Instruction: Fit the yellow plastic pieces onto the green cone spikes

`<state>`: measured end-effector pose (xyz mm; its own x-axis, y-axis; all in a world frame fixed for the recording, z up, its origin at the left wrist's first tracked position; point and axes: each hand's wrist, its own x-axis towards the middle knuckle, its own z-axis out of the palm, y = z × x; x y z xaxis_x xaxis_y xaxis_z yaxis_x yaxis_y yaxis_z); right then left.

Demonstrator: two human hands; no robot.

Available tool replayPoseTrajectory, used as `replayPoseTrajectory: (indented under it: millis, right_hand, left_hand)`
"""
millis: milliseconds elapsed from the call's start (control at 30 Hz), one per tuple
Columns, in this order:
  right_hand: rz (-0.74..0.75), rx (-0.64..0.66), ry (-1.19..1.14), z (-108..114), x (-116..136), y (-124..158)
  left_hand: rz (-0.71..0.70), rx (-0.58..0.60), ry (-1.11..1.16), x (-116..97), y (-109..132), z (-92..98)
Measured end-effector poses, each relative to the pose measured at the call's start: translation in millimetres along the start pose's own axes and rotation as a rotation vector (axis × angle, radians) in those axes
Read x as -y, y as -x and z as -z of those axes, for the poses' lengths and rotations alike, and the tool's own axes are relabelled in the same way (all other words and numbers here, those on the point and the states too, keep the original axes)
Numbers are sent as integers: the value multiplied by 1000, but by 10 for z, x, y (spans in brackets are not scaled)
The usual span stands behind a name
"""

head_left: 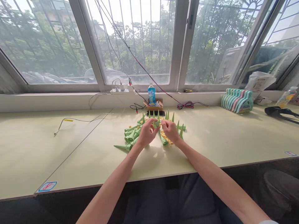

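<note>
Left hand [146, 132]: grip clamped on green plastic piece [157, 123], above surface [210, 133]. Right hand [171, 131]: grip pinched together at piece's right end. Around: green plastic spikes [131, 135], small yellow parts [166, 138]. Beyond: cardboard box [155, 108], blue-labelled bottle [151, 95].

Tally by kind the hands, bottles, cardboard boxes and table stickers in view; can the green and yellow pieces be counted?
Hands: 2 (left hand, right hand)
Bottles: 2 (blue-labelled bottle, far-right bottle)
Cardboard box: 1
Table stickers: 2 (left sticker, right sticker)
Total: 7
Green pieces and yellow pieces overlap too much to count.
</note>
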<state>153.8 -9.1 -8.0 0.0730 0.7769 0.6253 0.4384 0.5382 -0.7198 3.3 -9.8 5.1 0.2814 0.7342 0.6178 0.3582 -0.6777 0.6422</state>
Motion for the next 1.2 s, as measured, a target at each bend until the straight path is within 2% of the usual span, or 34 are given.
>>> replayPoseTrajectory:
  millis: [333, 533, 733, 1000, 1200]
  right_hand:
    - [5, -3, -30, -1, -4, -4]
    - [4, 19, -61, 0, -7, 3]
    - [14, 33, -154, 10, -18, 17]
    - [39, 75, -160, 39, 27, 26]
    - [43, 85, -173, 41, 22, 26]
  left_hand:
    - [10, -35, 20, -39, 4, 2]
    - [114, -79, 108, -100, -1, 19]
    - [274, -214, 188, -42, -30, 40]
    - [458, 6, 406, -98, -46, 66]
    - [462, 44, 417, -116, -46, 76]
